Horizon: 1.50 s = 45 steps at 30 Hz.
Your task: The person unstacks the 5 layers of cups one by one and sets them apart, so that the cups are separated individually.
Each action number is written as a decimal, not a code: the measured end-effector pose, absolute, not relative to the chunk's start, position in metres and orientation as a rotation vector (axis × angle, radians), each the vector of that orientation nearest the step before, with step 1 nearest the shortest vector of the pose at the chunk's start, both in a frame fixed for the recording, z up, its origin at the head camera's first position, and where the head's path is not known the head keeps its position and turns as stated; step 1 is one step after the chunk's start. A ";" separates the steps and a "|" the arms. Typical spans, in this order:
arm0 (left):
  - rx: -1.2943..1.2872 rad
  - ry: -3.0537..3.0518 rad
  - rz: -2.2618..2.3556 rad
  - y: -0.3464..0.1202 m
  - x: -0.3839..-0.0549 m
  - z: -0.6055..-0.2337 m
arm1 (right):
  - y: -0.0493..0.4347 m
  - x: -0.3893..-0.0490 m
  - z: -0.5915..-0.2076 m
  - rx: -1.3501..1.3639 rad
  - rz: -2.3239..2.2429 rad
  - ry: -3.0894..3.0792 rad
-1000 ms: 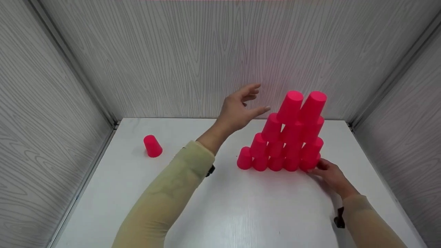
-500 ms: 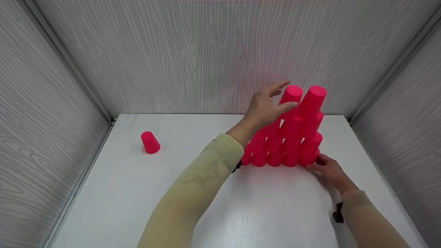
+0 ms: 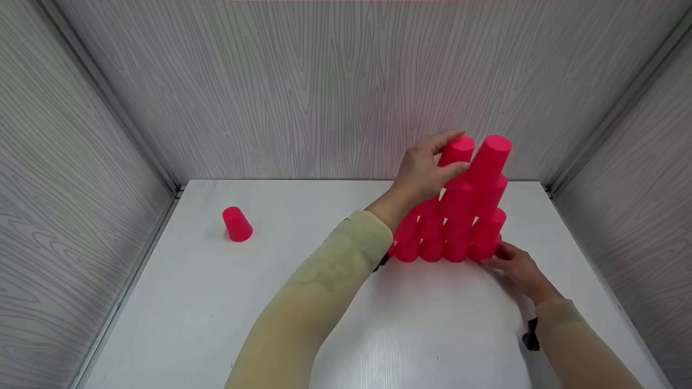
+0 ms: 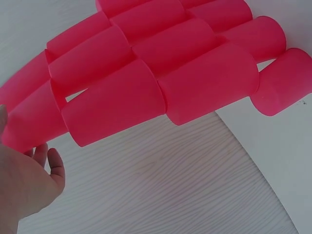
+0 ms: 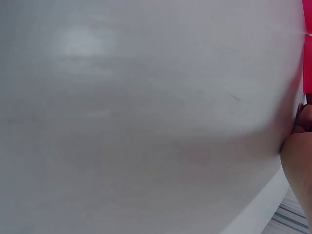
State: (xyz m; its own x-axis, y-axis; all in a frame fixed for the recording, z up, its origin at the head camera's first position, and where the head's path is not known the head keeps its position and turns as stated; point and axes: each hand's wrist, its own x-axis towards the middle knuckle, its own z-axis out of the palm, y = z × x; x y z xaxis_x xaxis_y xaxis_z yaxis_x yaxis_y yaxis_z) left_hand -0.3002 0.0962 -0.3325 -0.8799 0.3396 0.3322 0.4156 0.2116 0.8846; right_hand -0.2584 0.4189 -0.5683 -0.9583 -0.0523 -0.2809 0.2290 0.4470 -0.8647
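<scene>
Several bright pink cups (image 3: 458, 224) stand upside down in a stepped stack, with two cups on the top level. At the top left cup (image 3: 457, 148) my left hand (image 3: 421, 168) has its thumb in front and its fingers around the far side, gripping it. The left wrist view shows that hand (image 4: 27, 178) at the end of the slanting cups (image 4: 114, 105). My right hand (image 3: 520, 270) holds the bottom right cup (image 3: 483, 251) at its base, thumb in front and fingers at its side. Only part of this hand (image 5: 300, 141) appears in the right wrist view.
A single pink cup (image 3: 237, 224) stands upside down on the white table (image 3: 178, 302), far to the left of the stack. Grey wood-grain panels (image 3: 303, 92) close off the back and both sides. My left forearm crosses in front of the stack's lower left cups.
My left hand has moved right from beside the stack to the top left cup, and its fingers have closed around it. The right hand stays at the bottom right cup.
</scene>
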 end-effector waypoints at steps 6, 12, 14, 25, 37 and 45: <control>-0.717 -2.382 -1.789 0.099 -0.298 -0.335 | 0.420 -0.259 -0.572 0.186 -1.531 2.414; -0.764 -2.340 -1.766 0.091 -0.292 -0.331 | 0.419 -0.255 -0.566 0.163 -1.556 2.395; -0.779 -2.332 -1.745 0.085 -0.290 -0.328 | 0.421 -0.255 -0.568 0.159 -1.545 2.402; -0.793 -2.278 -1.664 0.023 -0.281 -0.325 | 0.430 -0.263 -0.574 0.175 -1.546 2.405; -0.686 -2.236 -1.665 -0.070 -0.268 -0.354 | 0.433 -0.261 -0.574 0.168 -1.524 2.421; -0.464 -2.296 -1.679 -0.126 -0.258 -0.380 | 0.433 -0.258 -0.571 0.176 -1.524 2.423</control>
